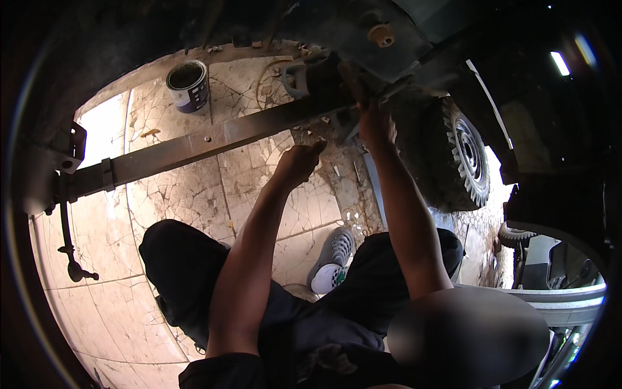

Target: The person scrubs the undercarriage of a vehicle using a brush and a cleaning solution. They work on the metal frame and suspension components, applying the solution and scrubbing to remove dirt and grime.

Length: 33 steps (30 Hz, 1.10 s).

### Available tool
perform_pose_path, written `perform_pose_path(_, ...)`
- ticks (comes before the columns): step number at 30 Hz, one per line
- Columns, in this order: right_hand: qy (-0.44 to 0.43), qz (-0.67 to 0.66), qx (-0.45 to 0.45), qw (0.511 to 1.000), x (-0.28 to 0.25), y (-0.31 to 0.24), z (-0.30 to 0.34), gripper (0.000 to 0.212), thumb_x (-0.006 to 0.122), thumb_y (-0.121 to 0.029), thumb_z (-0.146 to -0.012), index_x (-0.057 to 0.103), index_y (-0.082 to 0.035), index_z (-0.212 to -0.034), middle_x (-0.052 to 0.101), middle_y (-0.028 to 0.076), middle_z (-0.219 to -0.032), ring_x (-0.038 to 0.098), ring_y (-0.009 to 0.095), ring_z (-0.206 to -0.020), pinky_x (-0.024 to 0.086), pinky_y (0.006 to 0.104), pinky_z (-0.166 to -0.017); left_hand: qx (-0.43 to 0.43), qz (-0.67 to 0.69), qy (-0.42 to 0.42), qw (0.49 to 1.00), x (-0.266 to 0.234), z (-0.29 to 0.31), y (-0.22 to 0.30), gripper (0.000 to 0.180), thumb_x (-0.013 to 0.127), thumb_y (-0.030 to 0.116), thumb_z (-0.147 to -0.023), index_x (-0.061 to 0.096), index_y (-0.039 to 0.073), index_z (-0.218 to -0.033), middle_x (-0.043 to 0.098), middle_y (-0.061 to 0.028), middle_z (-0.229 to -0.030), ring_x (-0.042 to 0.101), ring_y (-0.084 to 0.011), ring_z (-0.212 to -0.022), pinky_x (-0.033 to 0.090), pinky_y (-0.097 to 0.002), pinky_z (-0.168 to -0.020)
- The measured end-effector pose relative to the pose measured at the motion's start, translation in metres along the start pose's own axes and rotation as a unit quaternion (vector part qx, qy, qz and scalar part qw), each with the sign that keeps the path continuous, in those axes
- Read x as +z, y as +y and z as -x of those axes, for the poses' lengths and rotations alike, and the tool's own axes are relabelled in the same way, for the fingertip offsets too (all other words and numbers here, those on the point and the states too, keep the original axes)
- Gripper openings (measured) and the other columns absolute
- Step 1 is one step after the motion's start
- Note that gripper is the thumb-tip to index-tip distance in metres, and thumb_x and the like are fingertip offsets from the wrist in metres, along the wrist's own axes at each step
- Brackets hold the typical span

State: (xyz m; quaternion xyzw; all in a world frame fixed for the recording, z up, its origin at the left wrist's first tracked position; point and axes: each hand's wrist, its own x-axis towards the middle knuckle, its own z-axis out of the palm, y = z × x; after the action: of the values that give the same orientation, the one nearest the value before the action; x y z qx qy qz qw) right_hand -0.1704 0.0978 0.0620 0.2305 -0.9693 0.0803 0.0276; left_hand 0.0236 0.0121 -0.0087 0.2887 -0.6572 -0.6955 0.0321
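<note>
I crouch under a vehicle, beside a long metal beam [194, 146] with a clip around its left part. My left hand [300, 163] is closed, thumb on top, just below the beam and apart from it. Whether anything is in its curled fingers is hidden. Reaching higher, my right hand [376, 124] is closed at the beam's right end, below a dark metal bracket [382, 55] with a rusty bolt [381, 35]. Its fingers are in shadow around something dark that I cannot make out.
An open paint can [188, 87] stands on the cracked tile floor [175, 233] beyond the beam. A wheel with a knobbly tyre [466, 152] is to the right. From the beam's left end hangs a thin rod [68, 227]. A grey object with a handle [296, 81] lies behind the beam.
</note>
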Motion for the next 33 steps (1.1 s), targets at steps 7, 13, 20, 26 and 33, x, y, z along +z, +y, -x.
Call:
perform_pose_path(7,-0.044,-0.010,0.030,0.999,0.001,0.029,0.064,0.047,0.045,-0.052,-0.105,0.057,-0.012,-0.126,0.069,0.029,-0.117,0.064,0.050,-0.113,0.051,0.0624,-0.094,0.029,-0.087,0.088,0.992,-0.010,-0.017,-0.017,0.064,0.047,0.055,-0.101,0.068,0.000,-0.077,0.066,-0.0181,-0.067,0.069,-0.0315,-0.067,0.052,-0.0469,-0.079)
perform_pose_path(13,0.024,-0.008,-0.070,0.997,0.028,0.038,-0.027,0.051,0.046,-0.052,-0.105,0.061,-0.010,-0.128,0.069,0.028,-0.115,0.064,0.050,-0.112,0.051,0.0611,-0.093,-0.005,-0.095,0.018,0.995,0.003,-0.016,-0.010,0.062,0.047,0.053,-0.102,0.070,0.001,-0.078,0.068,-0.0200,-0.069,0.072,-0.0363,-0.078,0.053,-0.0490,-0.083)
perform_pose_path(20,-0.004,-0.011,-0.067,0.998,0.030,0.030,-0.007,0.049,0.046,-0.050,-0.105,0.064,-0.006,-0.117,0.071,0.027,-0.104,0.068,0.048,-0.101,0.054,0.0580,-0.085,0.016,-0.115,0.039,0.992,-0.006,-0.013,-0.015,0.054,0.051,0.048,-0.101,0.071,-0.001,-0.093,0.068,-0.0183,-0.072,0.071,-0.0347,-0.077,0.056,-0.0464,-0.079)
perform_pose_path(26,-0.003,-0.012,-0.026,1.000,0.035,0.061,0.036,0.054,0.043,-0.054,-0.105,0.065,-0.007,-0.119,0.070,0.027,-0.113,0.066,0.047,-0.109,0.052,0.0584,-0.091,-0.020,-0.078,0.017,0.997,-0.006,-0.015,-0.003,0.051,0.061,0.045,-0.098,0.071,-0.005,-0.099,0.065,-0.0125,-0.073,0.069,-0.0231,-0.065,0.058,-0.0385,-0.062)
perform_pose_path(33,-0.050,0.000,-0.006,0.999,0.015,0.003,-0.038,0.053,0.043,-0.051,-0.106,0.061,-0.008,-0.131,0.067,0.027,-0.123,0.065,0.046,-0.116,0.052,0.0576,-0.095,-0.029,-0.120,0.005,0.992,0.003,-0.013,-0.012,0.055,0.054,0.049,-0.098,0.074,-0.001,-0.086,0.073,-0.0258,-0.089,0.069,-0.0448,-0.095,0.052,-0.0505,-0.090)
